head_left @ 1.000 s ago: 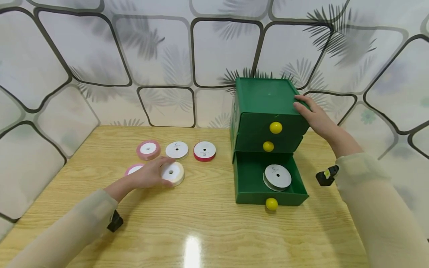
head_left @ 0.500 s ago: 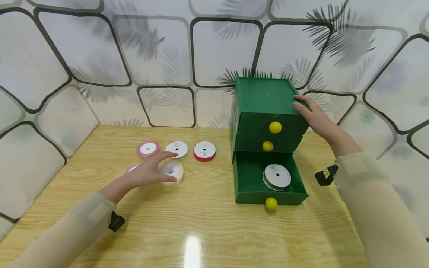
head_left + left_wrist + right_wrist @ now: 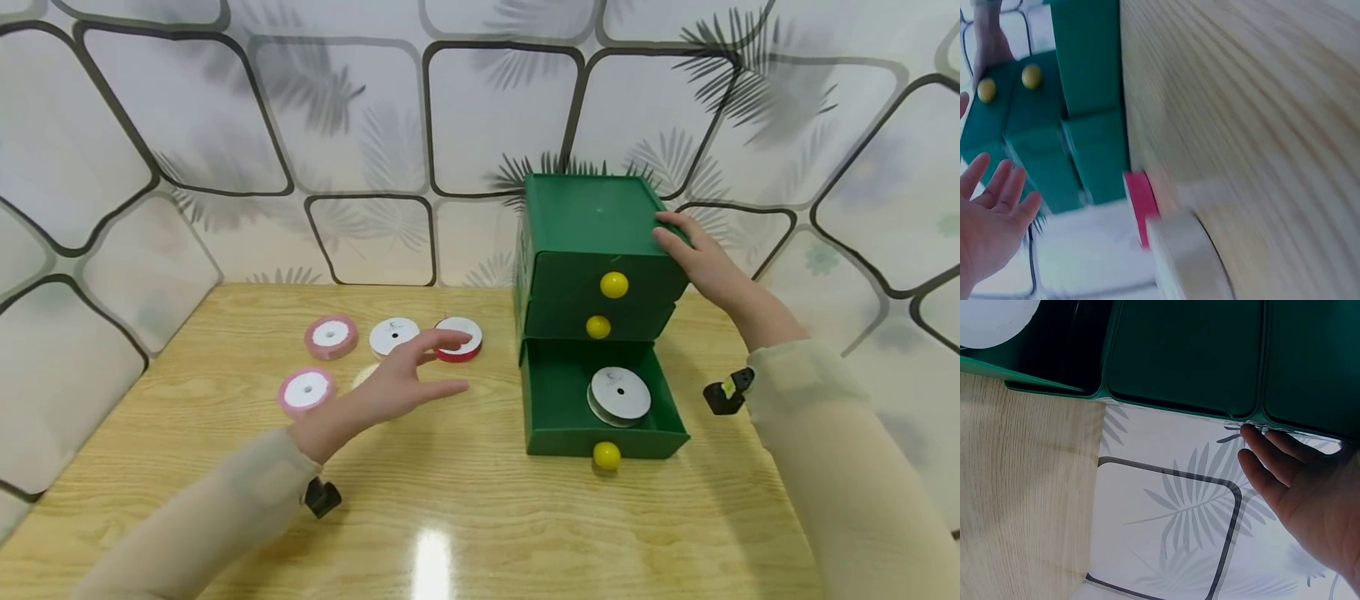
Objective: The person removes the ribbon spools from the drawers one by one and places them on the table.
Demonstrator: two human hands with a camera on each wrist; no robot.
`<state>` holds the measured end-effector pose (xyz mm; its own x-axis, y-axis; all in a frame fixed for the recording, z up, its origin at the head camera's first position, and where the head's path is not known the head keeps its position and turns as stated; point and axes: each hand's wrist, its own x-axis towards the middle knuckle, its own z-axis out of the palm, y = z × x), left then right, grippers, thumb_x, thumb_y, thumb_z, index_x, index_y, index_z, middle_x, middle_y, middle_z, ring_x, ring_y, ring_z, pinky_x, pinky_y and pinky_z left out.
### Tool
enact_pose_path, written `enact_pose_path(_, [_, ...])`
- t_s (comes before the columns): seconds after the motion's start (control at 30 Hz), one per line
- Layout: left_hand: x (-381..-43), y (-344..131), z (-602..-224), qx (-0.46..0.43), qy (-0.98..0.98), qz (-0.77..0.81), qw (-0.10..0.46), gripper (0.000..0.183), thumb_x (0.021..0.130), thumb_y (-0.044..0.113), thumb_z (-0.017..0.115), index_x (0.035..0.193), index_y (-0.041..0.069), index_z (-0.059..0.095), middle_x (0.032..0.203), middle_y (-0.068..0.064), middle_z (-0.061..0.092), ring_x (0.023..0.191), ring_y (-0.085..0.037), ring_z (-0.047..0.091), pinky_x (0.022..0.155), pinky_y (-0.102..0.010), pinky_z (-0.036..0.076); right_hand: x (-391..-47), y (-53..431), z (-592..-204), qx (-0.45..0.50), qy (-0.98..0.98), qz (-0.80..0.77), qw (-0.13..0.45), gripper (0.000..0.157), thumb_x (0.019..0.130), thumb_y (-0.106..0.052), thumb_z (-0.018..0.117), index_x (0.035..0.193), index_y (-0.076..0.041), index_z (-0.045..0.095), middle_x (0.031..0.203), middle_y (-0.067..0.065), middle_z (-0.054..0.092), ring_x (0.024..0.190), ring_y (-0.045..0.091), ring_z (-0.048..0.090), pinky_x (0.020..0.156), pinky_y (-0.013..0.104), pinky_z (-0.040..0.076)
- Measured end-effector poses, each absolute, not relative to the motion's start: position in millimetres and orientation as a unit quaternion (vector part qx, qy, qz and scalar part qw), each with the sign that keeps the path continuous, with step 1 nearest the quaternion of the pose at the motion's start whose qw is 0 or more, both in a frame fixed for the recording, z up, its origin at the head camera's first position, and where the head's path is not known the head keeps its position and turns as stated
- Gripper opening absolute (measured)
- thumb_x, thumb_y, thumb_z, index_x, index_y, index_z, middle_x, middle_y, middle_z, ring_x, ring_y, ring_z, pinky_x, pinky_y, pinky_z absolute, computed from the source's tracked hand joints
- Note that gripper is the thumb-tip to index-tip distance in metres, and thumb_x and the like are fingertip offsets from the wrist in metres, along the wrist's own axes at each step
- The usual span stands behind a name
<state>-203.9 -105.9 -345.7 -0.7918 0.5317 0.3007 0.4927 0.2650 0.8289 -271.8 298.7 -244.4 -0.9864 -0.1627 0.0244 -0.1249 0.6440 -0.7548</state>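
Observation:
My left hand (image 3: pixel 401 383) hangs over the table with fingers stretched to the right and nothing in its grasp. Its fingertips overlap a red ribbon spool (image 3: pixel 457 354) in the head view; a gap or contact is hard to tell. Behind the hand, a cream ribbon spool (image 3: pixel 363 377) is mostly hidden. My right hand (image 3: pixel 708 267) rests on the top right edge of a green drawer cabinet (image 3: pixel 592 217), some fingers along its side (image 3: pixel 1179 356). The cabinet's bottom drawer (image 3: pixel 558 400) is pulled out, with a white-faced ribbon spool (image 3: pixel 619 393) lying in it.
Left on the table lie two pink-edged spools, one farther back (image 3: pixel 331 336) and one nearer (image 3: pixel 305 390). A white-faced spool (image 3: pixel 392 335) lies beside the red one. Yellow knobs (image 3: pixel 614 285) stick out from the drawer fronts. Patterned wall covering (image 3: pixel 502 125) stands behind the table.
My left hand has left the cream spool, which stays on the table, and moved right toward the red spool. The right hand stays on the cabinet.

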Motion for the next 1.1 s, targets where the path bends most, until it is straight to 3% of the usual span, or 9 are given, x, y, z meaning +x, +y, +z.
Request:
enact_pose_path(0.13, [-205.5, -80.4, -342.0, 0.350, 0.776, 0.523, 0.033, 0.052, 0.084, 0.008, 0.077, 0.131, 0.003, 0.056, 0.130, -0.008, 0.058, 0.121, -0.023, 0.053, 0.104, -0.046, 0.038, -271.4, 298.9, -243.9, -0.081, 0.907, -0.413, 0.026, 0.070, 0.102, -0.052, 0.032, 0.158, -0.019, 0.007, 0.161, 0.016, -0.007, 0.143, 0.046, 0.001, 0.107, 0.067, 0.009])
enact_pose_path(0.33, [-214.1, -45.9, -338.5, 0.379, 0.776, 0.498, 0.079, 0.056, 0.087, 0.019, 0.075, 0.138, 0.010, 0.051, 0.136, -0.001, 0.054, 0.124, -0.016, 0.048, 0.105, -0.046, 0.036, -271.6, 299.0, -243.6, -0.088, 0.904, -0.416, 0.025, 0.070, 0.102, -0.051, 0.033, 0.157, -0.016, 0.007, 0.161, 0.015, -0.008, 0.144, 0.043, -0.001, 0.108, 0.066, 0.008])
enact_pose_path(0.5, [-222.1, -18.0, -340.6, 0.406, 0.761, 0.493, 0.116, 0.058, 0.088, 0.020, 0.074, 0.139, 0.007, 0.049, 0.140, -0.009, 0.050, 0.126, -0.023, 0.047, 0.106, -0.049, 0.034, -273.2, 298.6, -243.4, -0.088, 0.904, -0.418, 0.026, 0.070, 0.102, -0.050, 0.033, 0.157, -0.015, 0.007, 0.161, 0.015, -0.009, 0.144, 0.042, -0.002, 0.109, 0.065, 0.008])
enact_pose_path(0.73, [-229.4, 17.0, -346.9, 0.427, 0.776, 0.442, 0.142, 0.062, 0.088, 0.027, 0.074, 0.141, 0.008, 0.047, 0.143, -0.006, 0.048, 0.127, -0.022, 0.046, 0.107, -0.034, 0.034, -274.7, 298.4, -243.4, -0.089, 0.900, -0.426, 0.026, 0.070, 0.103, -0.048, 0.033, 0.157, -0.013, 0.006, 0.160, 0.017, -0.008, 0.144, 0.043, 0.000, 0.109, 0.064, 0.008])
enact_pose_path(1.1, [-238.0, 57.2, -353.6, 0.447, 0.808, 0.342, 0.175, 0.072, 0.085, 0.035, 0.076, 0.146, 0.015, 0.043, 0.146, -0.001, 0.045, 0.128, -0.015, 0.044, 0.102, -0.021, 0.034, -270.3, 298.1, -242.7, -0.094, 0.903, -0.418, 0.017, 0.070, 0.103, -0.050, 0.033, 0.157, -0.014, 0.008, 0.161, 0.016, -0.007, 0.144, 0.043, -0.001, 0.108, 0.066, 0.008])
